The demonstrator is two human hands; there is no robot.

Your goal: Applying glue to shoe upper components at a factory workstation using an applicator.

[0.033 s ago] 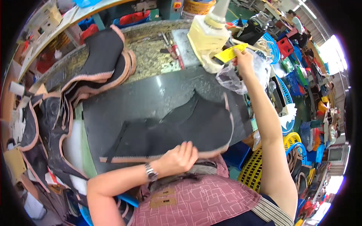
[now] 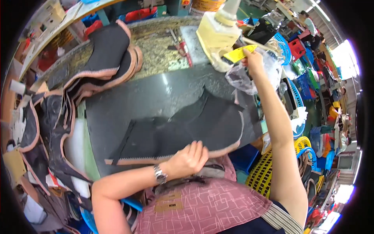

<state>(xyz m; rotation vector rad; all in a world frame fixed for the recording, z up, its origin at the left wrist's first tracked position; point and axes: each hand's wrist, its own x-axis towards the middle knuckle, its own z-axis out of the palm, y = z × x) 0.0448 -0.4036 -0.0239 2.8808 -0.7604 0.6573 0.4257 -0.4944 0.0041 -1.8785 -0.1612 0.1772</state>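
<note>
A black cut panel (image 2: pixel 183 128) with a pinkish border lies on a dark work sheet (image 2: pixel 113 101). My left hand (image 2: pixel 187 159), fingers curled closed, sits at the panel's near edge; whatever is inside the fingers is hidden. At the far right, my right hand (image 2: pixel 253 61) pinches a flat yellow scraper-like piece (image 2: pixel 238 54). It is held beside the opening of a cream, glue-crusted pot (image 2: pixel 216 35), above a crumpled clear plastic bag (image 2: pixel 242 80).
Stacked black panels with pinkish borders (image 2: pixel 107 48) lie at far left, and others hang over the left edge (image 2: pixel 56 128). Pliers-like red-handled tools (image 2: pixel 181 48) rest behind the sheet. A yellow basket (image 2: pixel 260 171) and a blue bin (image 2: pixel 244 158) stand at the near right.
The panel and my left hand sit slightly higher in the view, which has itself shifted a little. My right hand still grips the yellow piece by the pot.
</note>
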